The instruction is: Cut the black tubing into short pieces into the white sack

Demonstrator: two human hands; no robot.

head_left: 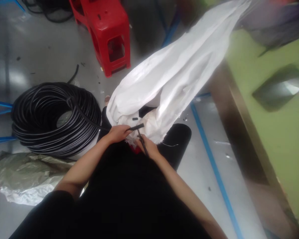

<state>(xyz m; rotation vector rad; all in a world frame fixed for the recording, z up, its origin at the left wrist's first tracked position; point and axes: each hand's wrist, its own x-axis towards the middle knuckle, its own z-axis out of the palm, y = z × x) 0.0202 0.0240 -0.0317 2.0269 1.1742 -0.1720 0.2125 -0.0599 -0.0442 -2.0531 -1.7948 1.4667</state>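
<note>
My left hand (119, 132) is closed around the free end of a black hose (137, 126), whose tip points right. The hose runs back to a large black coil (56, 119) on the floor at my left; whether it is hollow cannot be made out. My right hand (148, 146) grips a slim dark tool (143, 143), its thin upper end close under the hose tip. Its exact kind is unclear. A white woven sack (164, 79) with a frayed edge lies across my lap and stretches to the upper right. On it rests a short black piece (135, 119).
Red plastic stools (109, 30) stand ahead. A crumpled plastic bag (27, 176) lies below the coil. At right is a green-topped table (259, 132) bearing a blurred dark, shiny object (281, 88). Blue tape (214, 169) marks the grey floor, with small dark scraps about.
</note>
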